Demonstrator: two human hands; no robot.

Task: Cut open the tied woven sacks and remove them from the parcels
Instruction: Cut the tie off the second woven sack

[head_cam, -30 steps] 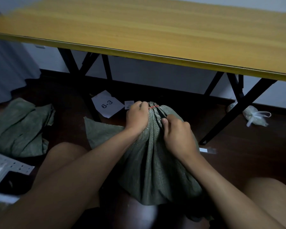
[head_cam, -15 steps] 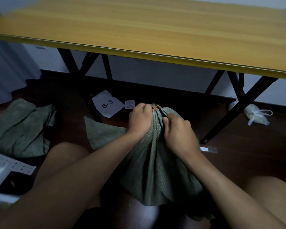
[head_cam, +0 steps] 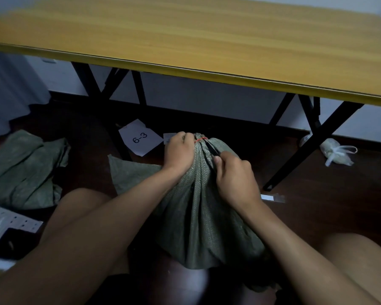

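Note:
A green woven sack (head_cam: 205, 212) stands on the floor between my knees, its neck gathered and bound by a red tie (head_cam: 201, 139). My left hand (head_cam: 179, 153) grips the bunched neck from the left, just below the tie. My right hand (head_cam: 235, 179) is curled on the right side of the neck and pinches a thin dark blade-like tool (head_cam: 212, 150). The tool's tip lies in a fold of the sack under the tie. The parcel inside is hidden.
A yellow-topped table (head_cam: 207, 45) on black crossed legs (head_cam: 312, 148) stands over the floor ahead. An emptied green sack (head_cam: 24, 170) lies at the left, another flat one (head_cam: 130, 172) behind my left arm. A paper marked 6-3 (head_cam: 140, 137) and a white tied bag (head_cam: 337, 154) lie on the floor.
Almost nothing differs. Both hands keep their hold on the sack's neck, and the right hand with the tool has shifted only slightly along the fold.

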